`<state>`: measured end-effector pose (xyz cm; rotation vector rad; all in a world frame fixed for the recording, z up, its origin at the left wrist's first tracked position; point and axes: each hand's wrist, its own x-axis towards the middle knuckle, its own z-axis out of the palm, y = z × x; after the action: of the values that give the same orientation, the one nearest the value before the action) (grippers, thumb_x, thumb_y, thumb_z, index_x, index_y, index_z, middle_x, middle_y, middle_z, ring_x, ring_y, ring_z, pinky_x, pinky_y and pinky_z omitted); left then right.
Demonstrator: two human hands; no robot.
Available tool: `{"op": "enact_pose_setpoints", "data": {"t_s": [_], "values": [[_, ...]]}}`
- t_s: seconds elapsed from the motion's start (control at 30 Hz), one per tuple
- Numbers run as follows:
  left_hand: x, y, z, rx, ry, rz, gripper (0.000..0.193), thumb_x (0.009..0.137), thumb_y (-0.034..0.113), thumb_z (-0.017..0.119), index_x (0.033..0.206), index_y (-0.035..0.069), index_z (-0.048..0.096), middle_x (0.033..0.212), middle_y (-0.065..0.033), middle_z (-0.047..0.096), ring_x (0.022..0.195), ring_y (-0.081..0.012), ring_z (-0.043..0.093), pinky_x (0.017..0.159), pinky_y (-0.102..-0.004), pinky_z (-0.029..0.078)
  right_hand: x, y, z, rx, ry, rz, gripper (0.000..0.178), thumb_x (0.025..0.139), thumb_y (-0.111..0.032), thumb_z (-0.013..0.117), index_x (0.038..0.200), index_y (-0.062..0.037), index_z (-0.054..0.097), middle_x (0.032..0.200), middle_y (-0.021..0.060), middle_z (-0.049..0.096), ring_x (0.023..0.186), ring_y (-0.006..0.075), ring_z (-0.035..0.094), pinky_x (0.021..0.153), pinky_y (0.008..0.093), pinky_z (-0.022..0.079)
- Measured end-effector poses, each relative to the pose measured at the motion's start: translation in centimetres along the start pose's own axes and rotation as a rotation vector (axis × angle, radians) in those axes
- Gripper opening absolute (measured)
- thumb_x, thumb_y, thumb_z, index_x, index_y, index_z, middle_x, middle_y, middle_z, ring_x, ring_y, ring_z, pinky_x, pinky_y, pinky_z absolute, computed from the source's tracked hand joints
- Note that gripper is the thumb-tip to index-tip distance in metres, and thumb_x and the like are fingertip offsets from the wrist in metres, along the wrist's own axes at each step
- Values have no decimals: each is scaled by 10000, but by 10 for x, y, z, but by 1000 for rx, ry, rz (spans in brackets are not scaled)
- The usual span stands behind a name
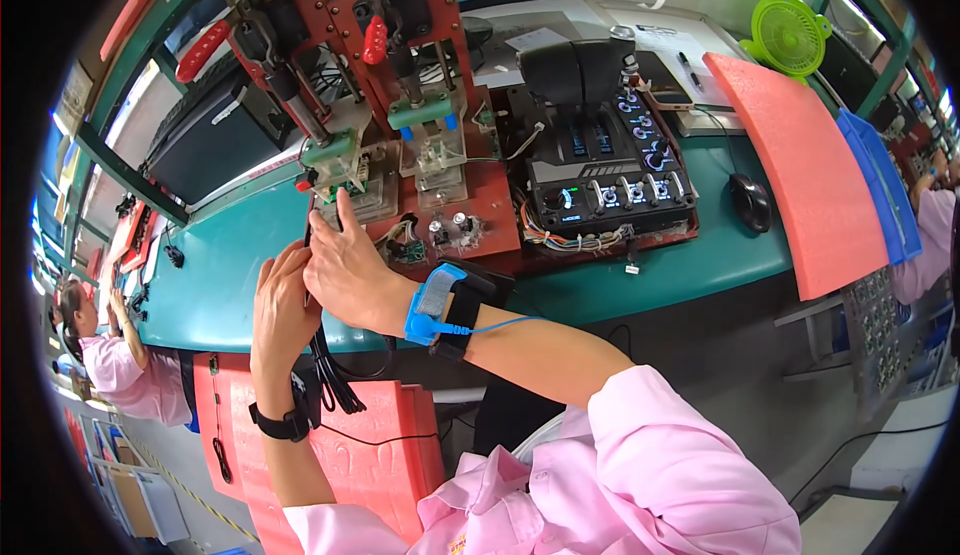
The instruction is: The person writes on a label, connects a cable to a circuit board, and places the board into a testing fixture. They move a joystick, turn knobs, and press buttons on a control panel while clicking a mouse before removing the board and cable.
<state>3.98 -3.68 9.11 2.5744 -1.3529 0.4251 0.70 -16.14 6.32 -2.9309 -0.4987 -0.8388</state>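
Note:
My left hand (279, 307) is closed, its fingers curled around a coiled black cable (332, 380). The coil hangs below it, over the bench's front edge. Right beside it, my right hand (345, 267) reaches up-left with its fingers stretched out and apart. Its fingertips are at a small green circuit board (343, 193) in the left station of a red test fixture (488, 223). Whether they touch the board, I cannot tell. Over that station stands a toggle clamp with a red handle (203, 52). A blue wrist strap (430, 305) is on my right wrist.
A second clamp with a red grip (375, 41) stands to the right. Beyond it is a black control panel (600, 180) with lit knobs and loose wires. A mouse (750, 203), pink foam sheet (800, 170) and green fan (790, 32) lie further right. Other people sit at both sides.

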Motion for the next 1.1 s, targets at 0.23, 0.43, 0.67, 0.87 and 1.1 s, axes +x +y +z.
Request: {"op": "enact_pose_setpoints", "data": {"t_s": [0.23, 0.43, 0.67, 0.87, 1.1], "values": [[-9, -5, -10, -118, -50, -33, 296, 636, -17, 577, 931, -17, 570, 1063, -131, 543, 1056, -296, 470, 859, -369, 368, -10, -5, -3, 18, -15, 16, 238, 722, -205, 511, 805, -30, 649, 939, 151, 584, 1128, 315, 394, 951, 618, 152], [-2, 15, -19, -156, -290, -4, 411, 723, 45, 552, 1124, -14, 490, 1215, -189, 445, 1131, -334, 410, 943, -374, 326, -60, 10, -28, 155, 243, 153, 178, 623, -191, 559, 676, -32, 621, 799, 132, 610, 925, 277, 525, 761, 459, 373], [2, -7, -7, 171, -426, 137, 468, 812, 111, 471, 1265, 45, 373, 1347, -165, 294, 1247, -305, 275, 984, -391, 233, -70, -14, 28, 371, 270, 320, 201, 637, -159, 559, 744, 10, 580, 553, 103, 556, 542, 241, 576, 450, 348, 391], [12, -10, 18, 188, -370, 117, 465, 826, 86, 448, 1280, 52, 351, 1356, -157, 280, 1253, -300, 263, 988, -381, 226, -81, -6, 23, 378, 261, 366, 368, 729, -131, 487, 996, 121, 463, 542, 121, 522, 487, 250, 544, 416, 358, 387], [0, -30, 15, 145, -268, 100, 393, 768, 101, 540, 1149, 30, 479, 1326, -157, 335, 1242, -288, 290, 987, -391, 228, -77, -19, 34, 353, 300, 184, 432, 671, -116, 515, 1011, 139, 433, 525, 111, 529, 480, 250, 548, 393, 363, 371]]}}
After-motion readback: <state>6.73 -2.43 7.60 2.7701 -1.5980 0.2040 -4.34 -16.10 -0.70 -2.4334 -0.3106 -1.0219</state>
